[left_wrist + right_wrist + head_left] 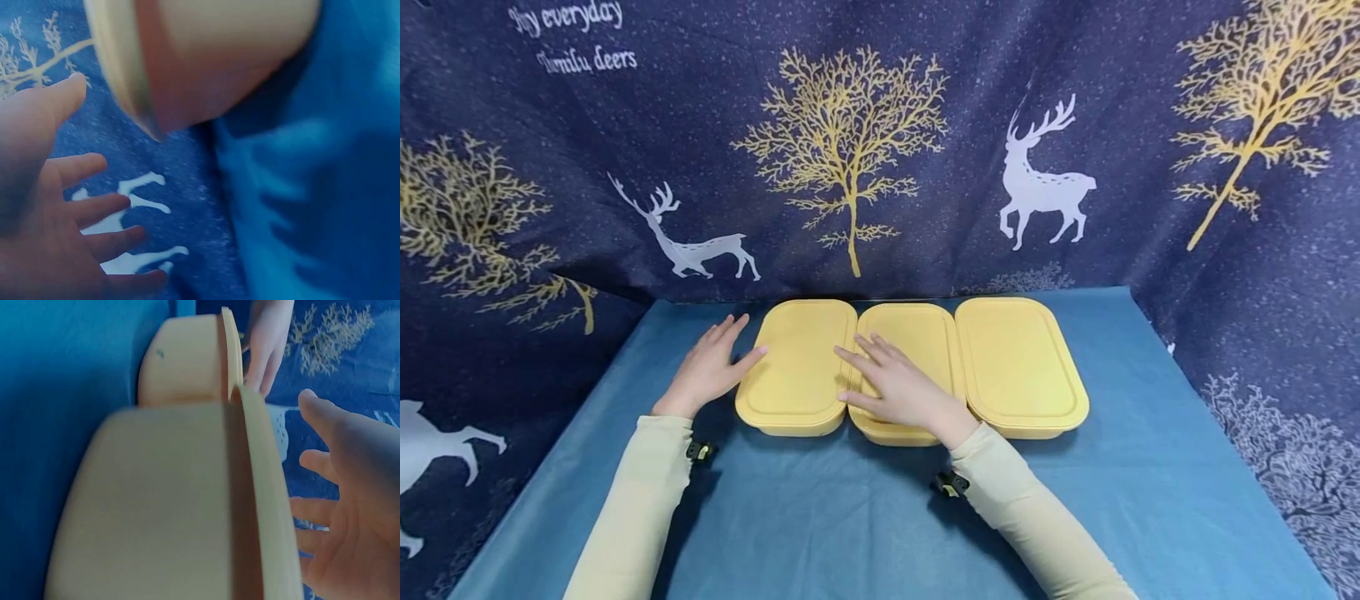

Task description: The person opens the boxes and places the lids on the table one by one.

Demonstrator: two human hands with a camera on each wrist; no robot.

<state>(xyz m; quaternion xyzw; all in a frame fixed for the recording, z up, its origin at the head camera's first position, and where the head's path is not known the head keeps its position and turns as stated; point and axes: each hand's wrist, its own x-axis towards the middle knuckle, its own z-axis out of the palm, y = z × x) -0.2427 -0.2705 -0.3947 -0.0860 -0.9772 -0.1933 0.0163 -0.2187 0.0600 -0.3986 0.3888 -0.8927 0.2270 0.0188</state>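
Three yellow lidded boxes stand side by side: the left box (805,354), the middle box (921,329) and the right box (1018,358). My left hand (703,371) is spread beside the left box, its thumb overlapping that box's left edge in the head view. Over the middle box reaches my right hand (898,385), with thumb and fingers apart and pointing left. In the left wrist view, the left hand (69,200) shows nothing in its grasp. The right wrist view shows the right hand (350,506) spread just above a box's lid rim (269,500), also holding nothing.
A blue cloth (820,517) covers the table beneath the boxes. Behind it hangs a dark blue backdrop (917,242) printed with deer and golden trees. Small black devices sit at the left wrist (702,452) and the right wrist (951,484).
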